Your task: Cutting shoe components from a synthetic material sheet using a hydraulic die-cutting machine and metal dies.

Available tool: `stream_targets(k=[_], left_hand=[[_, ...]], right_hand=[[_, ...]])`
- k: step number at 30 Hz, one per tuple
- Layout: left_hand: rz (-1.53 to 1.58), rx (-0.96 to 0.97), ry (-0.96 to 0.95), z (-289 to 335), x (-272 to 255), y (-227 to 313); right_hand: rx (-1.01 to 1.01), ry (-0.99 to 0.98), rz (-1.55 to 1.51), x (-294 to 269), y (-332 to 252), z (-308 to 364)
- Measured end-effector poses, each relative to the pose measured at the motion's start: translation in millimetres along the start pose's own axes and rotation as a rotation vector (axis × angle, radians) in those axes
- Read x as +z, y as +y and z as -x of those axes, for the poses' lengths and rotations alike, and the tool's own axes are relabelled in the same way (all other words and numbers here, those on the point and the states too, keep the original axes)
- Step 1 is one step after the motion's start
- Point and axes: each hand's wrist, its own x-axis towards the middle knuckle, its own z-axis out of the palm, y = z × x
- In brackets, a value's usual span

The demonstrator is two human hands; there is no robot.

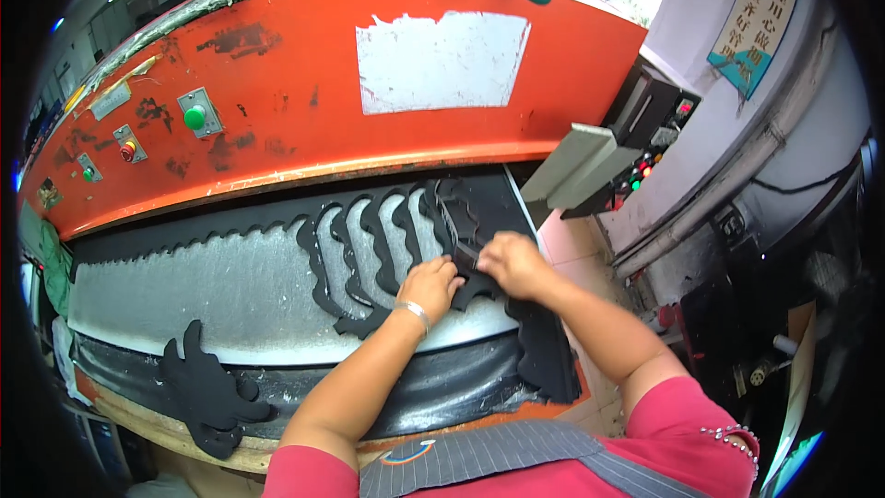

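Note:
A wavy-edged black foam sheet (267,206), with long curved strips cut apart, lies on a grey cutting bed (203,290). Near its right end stands a narrow cutting die (448,219), a thin dark wavy frame. My right hand (514,265) is closed, its fingers pinching the die's near end. Beside it my left hand (429,286), with a bracelet at the wrist, bends its fingers and thumb around the same near end, over the foam. The fingertips of both hands are partly hidden.
An orange press beam (304,83) with green and red buttons rises behind the bed. Black foam offcuts (207,392) lie at the front left edge. A control box (636,143) with lit buttons is on the right, by a wall pipe (710,203).

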Motion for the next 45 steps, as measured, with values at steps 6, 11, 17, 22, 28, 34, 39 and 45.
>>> stream_targets(k=[6, 11, 17, 22, 28, 34, 39, 45], left_hand=[[0.121, -0.045, -0.053, 6, -11, 0], [0.880, -0.558, 0.159, 20, -22, 24], [1.892, -0.730, 0.229, 17, -38, 83], [1.855, -0.668, 0.269, 29, -43, 116], [1.656, -0.454, 0.325, 54, -45, 144], [1.406, -0.537, 0.125, 89, -61, 132], [0.901, -0.336, 0.049, 100, -69, 140], [0.304, -0.470, -0.220, 118, -98, 113]], right_hand=[[-0.001, 0.159, 0.008, -32, 1, -19], [0.155, 0.258, -0.397, 27, 2, 68], [-0.059, 0.161, -0.586, -4, -38, 113], [-0.210, 0.305, -0.273, -8, -56, 134], [-0.226, 0.242, -0.402, 21, -66, 152], [-0.319, 0.002, -0.253, 10, -82, 149], [-0.231, -0.196, -0.324, 27, -79, 154], [-0.281, -0.280, -0.228, 37, -86, 158]])
